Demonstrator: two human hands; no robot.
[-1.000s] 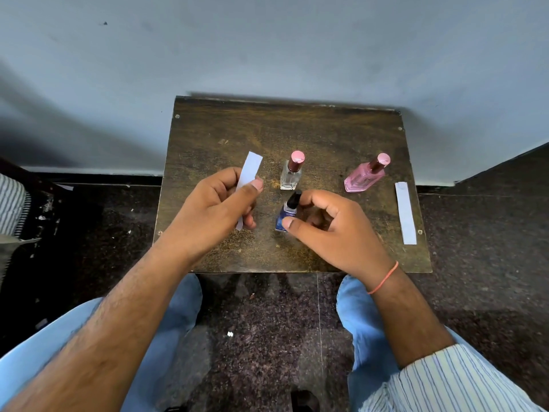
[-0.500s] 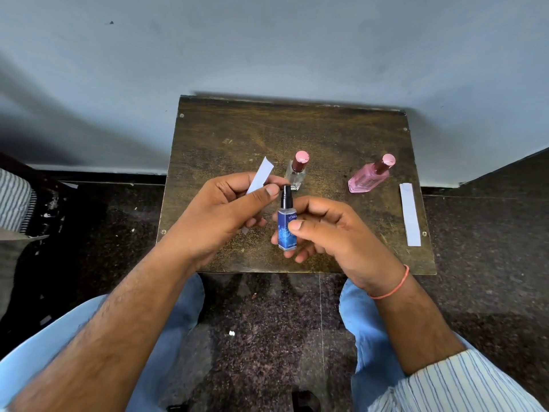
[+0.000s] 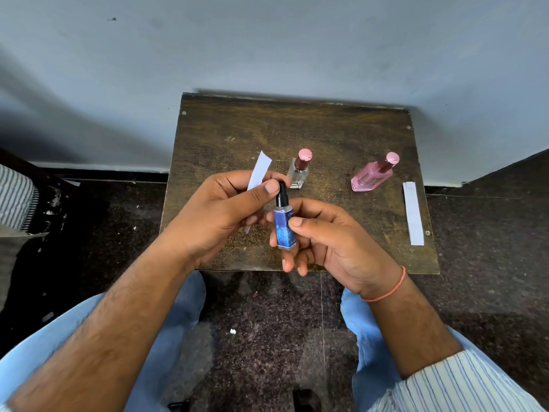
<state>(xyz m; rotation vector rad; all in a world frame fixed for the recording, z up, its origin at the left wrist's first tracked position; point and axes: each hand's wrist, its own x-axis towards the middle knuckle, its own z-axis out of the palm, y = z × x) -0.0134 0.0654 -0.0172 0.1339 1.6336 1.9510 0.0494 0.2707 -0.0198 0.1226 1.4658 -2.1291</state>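
My right hand (image 3: 335, 242) holds a small blue bottle (image 3: 284, 229) upright above the front of a small brown table (image 3: 326, 129), thumb on its front and fingers behind. The bottle's black cap (image 3: 281, 195) points up. My left hand (image 3: 219, 212) pinches a white paper strip (image 3: 259, 171) between thumb and fingers; its thumb tip lies right beside the black cap. Most of the strip is hidden behind the fingers.
A clear bottle with a pink cap (image 3: 300, 171) stands behind my hands. A pink bottle (image 3: 372, 176) lies tilted to the right, and another white strip (image 3: 413, 217) lies near the table's right edge. A wall runs behind the table. My knees flank dark speckled floor below.
My right hand lifted the blue bottle off the table and brought it upright toward me. My left hand, still with the strip, moved right until its thumb reached the cap.
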